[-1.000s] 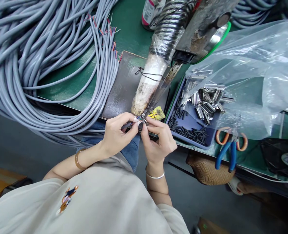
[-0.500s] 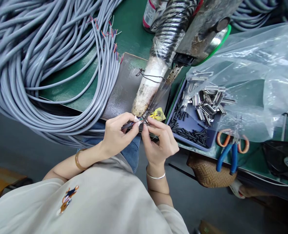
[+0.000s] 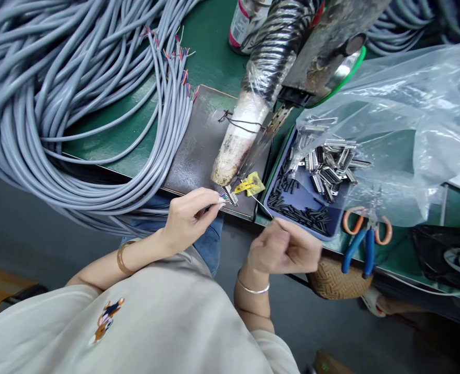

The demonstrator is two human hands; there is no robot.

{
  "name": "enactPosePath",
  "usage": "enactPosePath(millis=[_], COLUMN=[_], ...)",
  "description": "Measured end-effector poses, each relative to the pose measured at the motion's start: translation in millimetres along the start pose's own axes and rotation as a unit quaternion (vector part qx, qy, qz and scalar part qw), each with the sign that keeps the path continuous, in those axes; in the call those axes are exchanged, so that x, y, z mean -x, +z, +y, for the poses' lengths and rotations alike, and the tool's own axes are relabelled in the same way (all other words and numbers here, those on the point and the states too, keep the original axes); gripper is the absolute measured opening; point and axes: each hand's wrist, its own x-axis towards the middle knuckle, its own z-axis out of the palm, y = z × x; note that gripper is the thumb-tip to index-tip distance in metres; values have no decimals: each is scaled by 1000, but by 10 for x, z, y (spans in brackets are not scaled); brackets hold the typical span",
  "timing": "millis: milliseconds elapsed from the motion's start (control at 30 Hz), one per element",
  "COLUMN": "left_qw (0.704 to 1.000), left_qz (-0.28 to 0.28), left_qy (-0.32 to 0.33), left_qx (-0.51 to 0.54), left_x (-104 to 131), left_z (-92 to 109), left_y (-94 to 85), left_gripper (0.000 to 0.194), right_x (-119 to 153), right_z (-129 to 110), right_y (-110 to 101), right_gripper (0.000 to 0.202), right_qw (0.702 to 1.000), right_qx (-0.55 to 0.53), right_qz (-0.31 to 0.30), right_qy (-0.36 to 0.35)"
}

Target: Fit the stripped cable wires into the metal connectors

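Note:
My left hand [image 3: 193,215] is closed in a pinch on the stripped end of a grey cable, with its coloured wires [image 3: 222,196] showing at the fingertips. Those wires lie against a silver multi-pin connector [image 3: 230,196] at the front edge of the dark board. My right hand [image 3: 286,246] is closed, slightly blurred, in front of the blue tray. From its fingers a thin silvery wire [image 3: 261,204] runs taut toward a yellow piece [image 3: 253,184] beside the connector. The metal blade-like tip of a soldering iron [image 3: 265,132] slants down just behind the connector.
A foil-wrapped duct with a white end [image 3: 240,130] hangs over the dark board [image 3: 191,145]. Grey cables [image 3: 58,104] fill the left. A blue tray [image 3: 333,231] holds black sleeves and metal connectors, partly under clear plastic [image 3: 401,130]. Pliers [image 3: 364,239] lie at the right edge.
My right hand has moved right and toward me, away from the connector, drawing the thin wire out straight. My left hand stays at the connector, nearly still.

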Motion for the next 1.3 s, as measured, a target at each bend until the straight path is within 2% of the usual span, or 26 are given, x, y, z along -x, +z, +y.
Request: enactPosePath(millis=[33, 100, 167, 233, 300, 367, 567, 833, 1300], left_qw=[1000, 1000, 1000, 1000, 1000, 1000, 998, 998, 1000], left_qz=[6, 15, 19, 20, 19, 18, 29, 24, 8], left_qy=[5, 0, 0, 7, 17, 24, 39, 47, 12], left_qx=[2, 0, 1, 5, 5, -5, -35, -31, -26], left_x=[8, 14, 12, 8, 4, -1, -44, -128, -94], left_z=[-5, -11, -13, -16, -22, -29, -44, -8, 33], left_y=[-2, -4, -3, -2, -1, 2, 16, 6, -4], left_gripper=[8, 8, 8, 10, 11, 11, 11, 10, 10], right_x=[-3, -3, 12, 33, 46, 44, -3, -30, -65], right_z=[-8, -36, -64, -81, -84, -85, -116, -127, -182], right_y=[-5, -6, -2, 6, 24, 54, 140, 146, 111], right_gripper=[18, 28, 30, 24, 17, 13, 15, 16, 18], right_qw=[1000, 999, 998, 993, 983, 975, 979, 979, 973], right_qx=[-17, -37, -18, 17, 40, 48, 73, 69, 94], right_qz=[24, 14, -34, -95, -169, -211, -193, -193, -209], right_qy=[-2, 17, 42, 60, 57, 44, -2, 13, -10])
